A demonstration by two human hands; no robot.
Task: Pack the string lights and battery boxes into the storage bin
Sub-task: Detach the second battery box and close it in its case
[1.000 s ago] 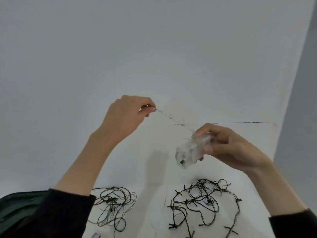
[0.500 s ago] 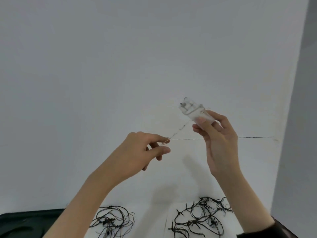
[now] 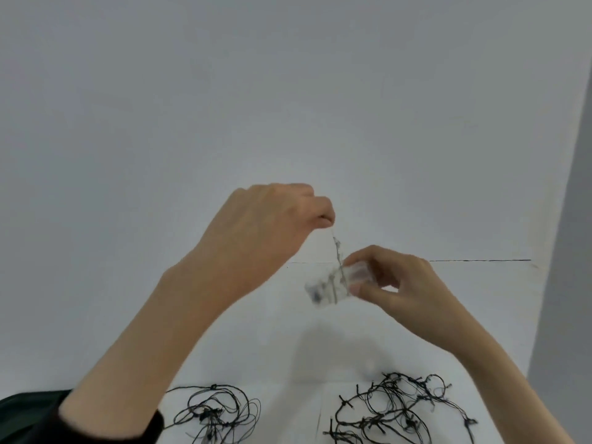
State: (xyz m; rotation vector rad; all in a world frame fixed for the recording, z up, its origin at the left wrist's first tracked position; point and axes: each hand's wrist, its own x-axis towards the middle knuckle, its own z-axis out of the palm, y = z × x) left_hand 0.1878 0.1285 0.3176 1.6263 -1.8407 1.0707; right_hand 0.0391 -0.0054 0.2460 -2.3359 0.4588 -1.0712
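My right hand [image 3: 398, 288] grips a clear plastic battery box [image 3: 333, 285] in the air above the table. A thin silvery light wire [image 3: 336, 248] runs up from the box to my left hand [image 3: 272, 232], which pinches it between thumb and finger just above and left of the box. Loops of the wire lie around the box. On the white table below rest two dark string-light tangles, one at lower left [image 3: 216, 415] and a larger one at lower right [image 3: 400, 408]. A dark green storage bin [image 3: 22, 411] shows at the bottom left corner, partly hidden by my left sleeve.
The white table [image 3: 304, 363] meets a plain white wall along a thin dark line [image 3: 480, 260]. A grey wall or panel [image 3: 567, 251] stands along the right side.
My right hand has dropped with the battery box from above the table line. My left hand has risen above the box, still pinching the wire, which now runs nearly upright.
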